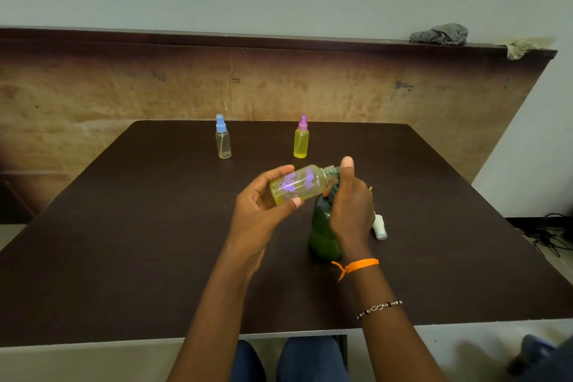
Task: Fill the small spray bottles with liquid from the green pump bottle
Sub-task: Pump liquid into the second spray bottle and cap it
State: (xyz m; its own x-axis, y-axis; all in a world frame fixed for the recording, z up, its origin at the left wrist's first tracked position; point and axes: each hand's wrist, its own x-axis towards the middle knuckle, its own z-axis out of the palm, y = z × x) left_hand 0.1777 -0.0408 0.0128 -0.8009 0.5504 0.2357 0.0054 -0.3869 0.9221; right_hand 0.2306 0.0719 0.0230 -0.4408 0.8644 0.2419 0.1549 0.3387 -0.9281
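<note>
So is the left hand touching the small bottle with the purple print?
Touching. The head view shows the left hand gripping the tilted small bottle, fingers above it and thumb underneath.

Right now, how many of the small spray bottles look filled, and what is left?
Done: the pink-capped bottle stands full of yellow liquid. In hand: the left hand tilts an uncapped, yellow-filled bottle at the green pump bottle, which the right hand works; its white sprayer cap lies on the table. Left: the blue-capped bottle looks nearly empty.
</note>
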